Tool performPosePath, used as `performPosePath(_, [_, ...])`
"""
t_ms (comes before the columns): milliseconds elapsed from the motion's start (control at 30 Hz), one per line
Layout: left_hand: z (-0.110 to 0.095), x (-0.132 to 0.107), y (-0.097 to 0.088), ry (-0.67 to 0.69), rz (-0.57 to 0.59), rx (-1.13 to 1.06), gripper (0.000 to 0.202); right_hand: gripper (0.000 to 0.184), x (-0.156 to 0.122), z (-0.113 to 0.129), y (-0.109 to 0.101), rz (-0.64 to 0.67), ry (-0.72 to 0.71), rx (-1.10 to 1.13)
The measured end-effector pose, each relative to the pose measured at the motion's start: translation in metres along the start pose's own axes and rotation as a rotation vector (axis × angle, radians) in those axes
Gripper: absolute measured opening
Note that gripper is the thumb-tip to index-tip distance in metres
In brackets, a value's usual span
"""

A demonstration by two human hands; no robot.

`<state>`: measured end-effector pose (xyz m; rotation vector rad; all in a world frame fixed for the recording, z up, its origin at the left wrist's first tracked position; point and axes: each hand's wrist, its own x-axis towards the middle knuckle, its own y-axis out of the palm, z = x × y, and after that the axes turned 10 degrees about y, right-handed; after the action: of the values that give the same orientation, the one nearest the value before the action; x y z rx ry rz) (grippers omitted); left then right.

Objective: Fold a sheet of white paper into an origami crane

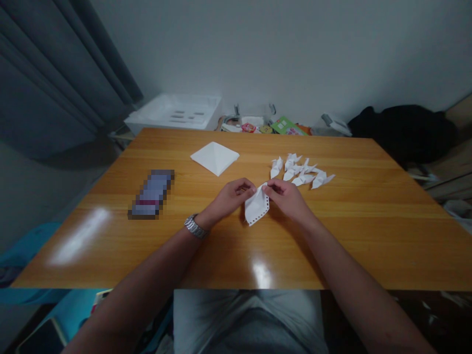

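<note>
No readable writing anywhere here: the dark flat object point(151, 194) off to the left of the left hand is pixelated out, and the colourful packets point(285, 126) past the far edge of the table are too small to make out any label. The main thing is a small piece of white paper point(257, 206), partly folded, with one edge that looks perforated or scalloped like it was torn off a strip. It's pinched between both hands right in the middle of the wooden table point(332, 231), just above the surface. The left hand point(230, 197), with a metal watch point(195, 226) on the wrist, has its fingers curled closed on the paper's upper left corner, and the right hand point(289, 197) grips the upper right part between thumb and fingertips. The paper's long axis runs roughly from the fingertips down toward the person, tilted a bit to the left, with the pointed lower end aimed at the near edge. Just beyond the right hand sits a little cluster of finished folded white paper shapes point(300, 172), lying close together and touching. Beyond the left hand, a bit further off, there's a white square sheet point(215, 157) creased so its centre peaks up.
</note>
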<state>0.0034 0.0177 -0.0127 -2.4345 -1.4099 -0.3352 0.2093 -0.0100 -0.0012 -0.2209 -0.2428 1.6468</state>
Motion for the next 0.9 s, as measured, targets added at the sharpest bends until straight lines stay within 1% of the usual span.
performPosePath(300, [-0.001, 0.0, 0.001, -0.113, 0.005, -0.115, 0.029, 0.022, -0.001, -0.001, 0.001, -0.001, -0.024, -0.062])
performPosePath(600, [-0.014, -0.003, 0.002, -0.223, 0.023, -0.208, 0.03, 0.021, -0.003, 0.0, 0.003, 0.023, -0.035, -0.068])
performPosePath(700, [-0.013, -0.003, 0.002, -0.236, 0.028, -0.243, 0.03, 0.022, -0.003, 0.002, 0.003, 0.018, -0.031, -0.069])
performPosePath(900, [-0.008, -0.004, 0.005, -0.204, 0.002, -0.255, 0.033, 0.023, -0.004, 0.004, 0.004, 0.004, -0.032, -0.083])
